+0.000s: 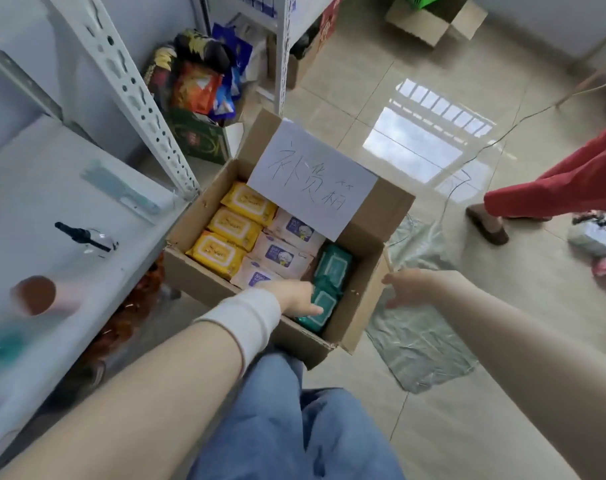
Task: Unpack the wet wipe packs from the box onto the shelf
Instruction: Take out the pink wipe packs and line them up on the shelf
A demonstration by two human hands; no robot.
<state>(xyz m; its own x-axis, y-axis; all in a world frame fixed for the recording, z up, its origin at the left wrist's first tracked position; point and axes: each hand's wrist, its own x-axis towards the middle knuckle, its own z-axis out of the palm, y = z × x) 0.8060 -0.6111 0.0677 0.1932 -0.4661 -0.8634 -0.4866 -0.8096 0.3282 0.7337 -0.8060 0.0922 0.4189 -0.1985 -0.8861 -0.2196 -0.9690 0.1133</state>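
Cardboard box [204, 284], open on the floor right of the shelf [45, 174], holding yellow, white and green packs [324, 304]: your left hand [296, 297] reaches onto a near green one, grip not yet closed; your right hand [407, 284] hovers open, empty.

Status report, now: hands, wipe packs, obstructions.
Left hand in box, fingers on green pack, grip unconfirmed. Right hand open at box's right edge. Yellow packs unmoved. Nothing blocking shelf.

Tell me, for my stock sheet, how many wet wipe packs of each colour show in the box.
Yellow packs: 3
Pale pink packs: 3
Teal packs: 2
Total visible: 8; any beneath are hidden.
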